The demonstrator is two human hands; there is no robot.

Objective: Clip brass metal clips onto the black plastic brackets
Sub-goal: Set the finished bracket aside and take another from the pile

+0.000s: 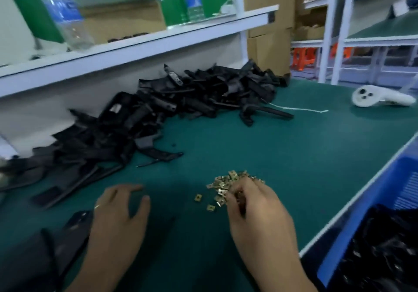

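A small heap of brass metal clips [228, 182] lies on the green mat near the front. My right hand [255, 210] is in the heap, its fingers curled down among the clips; whether a clip is pinched is hidden. Two loose clips [198, 197] lie just left of it. My left hand [119, 212] hovers over the mat with fingers loosely curled, a black plastic bracket [77, 220] lying under and beside its wrist. A long pile of black plastic brackets [158, 110] runs along the back wall.
A white controller [380, 96] lies on the mat [294, 156] at the far right. A blue crate [384, 201] with black bagged parts stands at the right edge. A white shelf [135, 47] with bottles overhangs the pile. A white string [300, 109] lies near the pile.
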